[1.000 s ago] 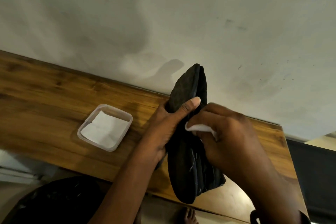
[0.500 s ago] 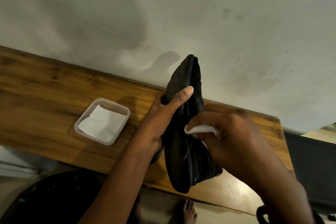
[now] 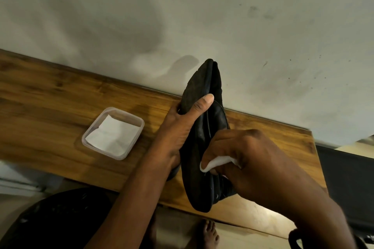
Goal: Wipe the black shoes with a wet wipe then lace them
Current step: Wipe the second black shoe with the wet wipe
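Observation:
A black shoe [image 3: 202,147] is held upright above the wooden table [image 3: 50,107], toe pointing up toward the wall. My left hand [image 3: 182,127] grips it from the left, thumb laid across the sole edge. My right hand [image 3: 242,157] pinches a folded white wet wipe [image 3: 214,162] and presses it against the shoe's lower side. Most of the shoe's upper is hidden behind my right hand. No second shoe or laces are clearly seen.
A clear plastic container [image 3: 89,137] holding white wipes [image 3: 112,137] sits on the table left of my hands. A grey wall [image 3: 202,16] backs the table. Below the table edge are a black bag-like object [image 3: 50,222] and a bare foot [image 3: 209,234]. A dark object [image 3: 295,238] lies at bottom right.
My right hand has slid the wipe down the shoe's side, from near its middle toward the heel end. My left hand keeps the same grip.

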